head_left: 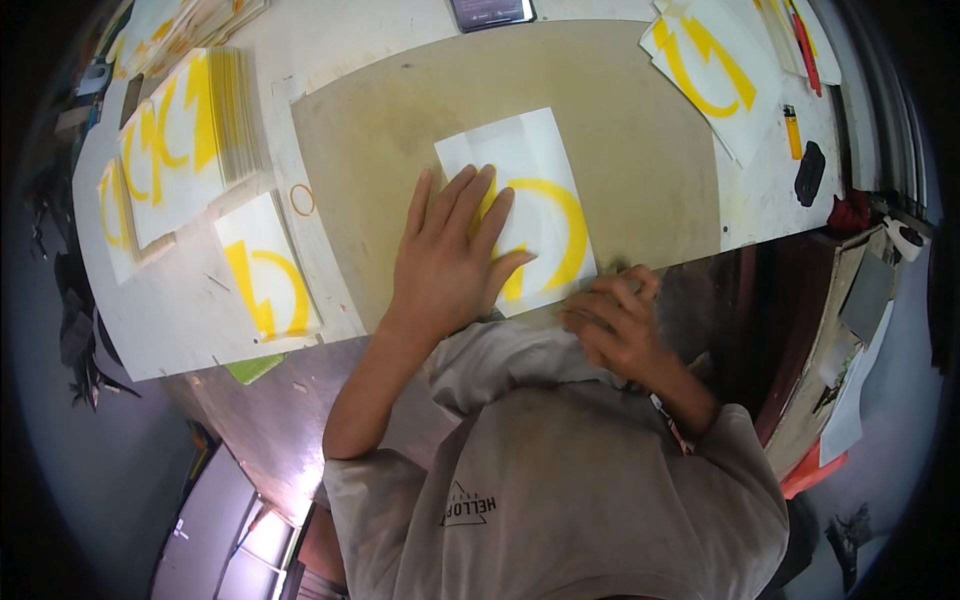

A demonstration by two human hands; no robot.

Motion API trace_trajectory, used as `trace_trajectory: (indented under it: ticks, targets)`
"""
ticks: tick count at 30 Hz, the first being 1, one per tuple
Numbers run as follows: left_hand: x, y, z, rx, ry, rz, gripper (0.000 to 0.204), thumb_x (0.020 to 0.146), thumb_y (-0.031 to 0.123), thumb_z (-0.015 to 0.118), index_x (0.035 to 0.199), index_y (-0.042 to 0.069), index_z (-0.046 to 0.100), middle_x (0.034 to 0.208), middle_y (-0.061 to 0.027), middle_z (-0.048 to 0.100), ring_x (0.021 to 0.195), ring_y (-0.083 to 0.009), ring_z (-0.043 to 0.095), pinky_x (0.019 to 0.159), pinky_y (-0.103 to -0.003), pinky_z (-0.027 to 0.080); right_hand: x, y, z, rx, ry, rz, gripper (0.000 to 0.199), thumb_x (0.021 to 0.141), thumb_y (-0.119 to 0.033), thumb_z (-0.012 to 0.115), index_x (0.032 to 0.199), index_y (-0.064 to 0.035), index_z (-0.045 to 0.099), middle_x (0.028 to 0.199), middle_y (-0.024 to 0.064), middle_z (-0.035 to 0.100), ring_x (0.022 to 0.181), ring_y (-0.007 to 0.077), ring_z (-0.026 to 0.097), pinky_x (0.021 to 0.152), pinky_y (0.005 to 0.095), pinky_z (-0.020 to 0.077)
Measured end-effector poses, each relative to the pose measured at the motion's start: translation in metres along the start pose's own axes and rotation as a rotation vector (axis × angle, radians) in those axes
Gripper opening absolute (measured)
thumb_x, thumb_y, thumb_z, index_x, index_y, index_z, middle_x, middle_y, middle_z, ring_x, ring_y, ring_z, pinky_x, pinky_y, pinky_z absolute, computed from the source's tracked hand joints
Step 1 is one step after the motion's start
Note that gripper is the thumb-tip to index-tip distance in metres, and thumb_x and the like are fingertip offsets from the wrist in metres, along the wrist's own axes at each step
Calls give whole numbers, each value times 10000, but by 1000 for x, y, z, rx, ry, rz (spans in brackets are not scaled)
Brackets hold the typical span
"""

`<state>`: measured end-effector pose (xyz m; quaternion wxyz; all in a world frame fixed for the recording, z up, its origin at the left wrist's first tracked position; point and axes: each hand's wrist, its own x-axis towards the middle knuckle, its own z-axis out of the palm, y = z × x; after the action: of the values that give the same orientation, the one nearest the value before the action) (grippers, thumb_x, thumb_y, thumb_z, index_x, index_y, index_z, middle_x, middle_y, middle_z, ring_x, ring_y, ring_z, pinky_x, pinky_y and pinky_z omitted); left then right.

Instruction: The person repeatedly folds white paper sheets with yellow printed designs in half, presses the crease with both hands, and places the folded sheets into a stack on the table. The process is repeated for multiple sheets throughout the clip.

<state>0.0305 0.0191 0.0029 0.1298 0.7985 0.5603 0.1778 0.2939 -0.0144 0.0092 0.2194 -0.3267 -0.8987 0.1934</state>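
A white paper sheet or flat bag (545, 150) with a curved yellow print lies tilted on a brown board (640, 120). My left hand (450, 250) lies open on its left side, fingers stretched and slightly apart, covering part of the print. Beside the paper's lower right corner is my right hand (620, 320), fingers bent inward near the board's front edge. Something small and dark shows among those fingers, too unclear to name. Whether the right hand touches the paper's corner cannot be made out.
Stacks of similar yellow-printed papers (180, 140) stand on the left, with a smaller pile (270, 265) nearer me and a rubber band (302, 200). More papers (700, 70), a yellow lighter (793, 132) and a black object (810, 175) lie right. A phone (492, 14) sits at the far edge.
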Motion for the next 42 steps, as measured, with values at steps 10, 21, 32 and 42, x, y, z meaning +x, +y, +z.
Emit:
trace_trajectory:
  ticks: [10,21,32,42]
  targets:
    - [-1,-9,-15,-80,-117,-13,697,851,555,755,1429,188,620,1562,-176,461,1464,-372,422,1225,-679,149,58,20,2,54,-35,59,320,812,-151,803,1130,-138,765,939,13,627,942,212,599,941,486,372]
    - [-8,-13,-14,53,-70,-154,682,866,544,743,1467,254,601,1641,-191,354,1520,-388,331,1189,-737,83,6,9,5,-79,298,575,317,857,-133,789,1170,-96,759,1018,82,659,923,252,627,907,424,416]
    - [-5,3,-10,33,85,-138,580,932,406,725,1447,165,610,1554,-173,471,1446,-376,428,1196,-682,167,15,56,-13,-300,422,604,279,894,-141,774,1166,-81,750,965,81,695,899,260,643,855,402,440]
    - [-48,13,-10,-1121,709,-586,334,1007,69,646,1334,51,583,1166,-57,654,866,-133,591,754,-297,500,30,76,-7,-229,413,604,304,878,-135,784,1171,-67,737,950,82,678,863,245,633,852,380,426]
